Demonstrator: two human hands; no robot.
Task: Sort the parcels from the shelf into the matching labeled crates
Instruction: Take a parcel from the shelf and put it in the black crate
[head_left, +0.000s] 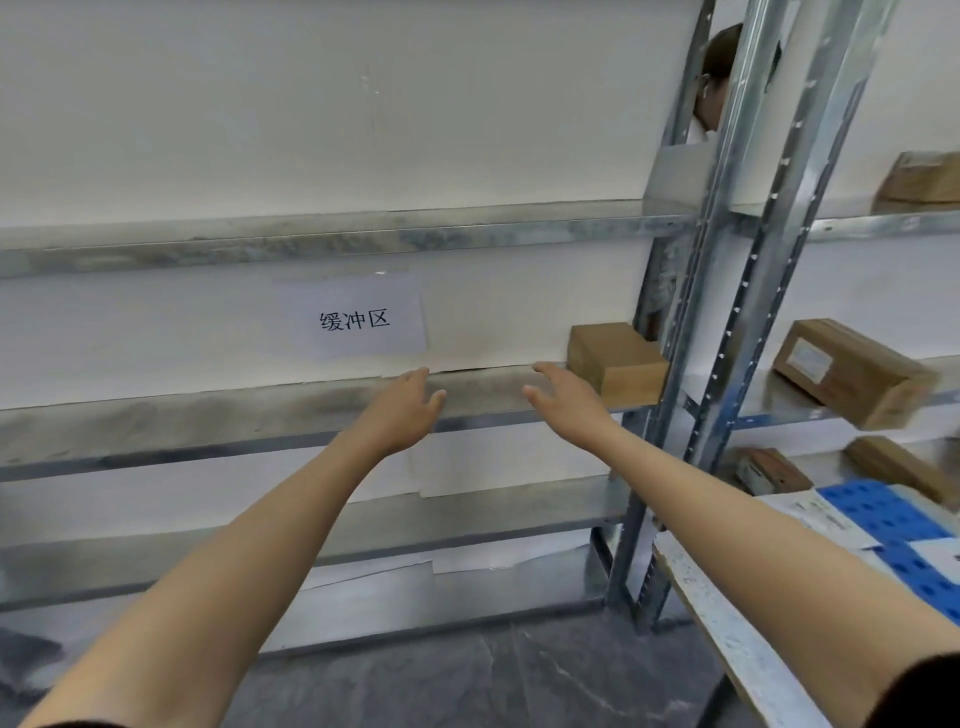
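Observation:
Both my arms stretch forward over the middle metal shelf (218, 415). My left hand (408, 405) hovers with straight fingers and holds nothing. My right hand (563, 392) is also flat and empty, a short way left of a brown cardboard parcel (615, 361) that lies at the shelf's right end. A paper sign with Chinese characters (353, 319) hangs on the wall behind the shelf. A blue perforated crate (904, 540) with paper labels stands at the lower right, under my right forearm.
A second rack to the right holds several brown parcels, such as a labelled box (852, 371) and another higher up (919, 179). Steel uprights (727, 291) divide the racks. A person stands behind them (717, 83). A worn table edge (727, 639) juts in at lower right.

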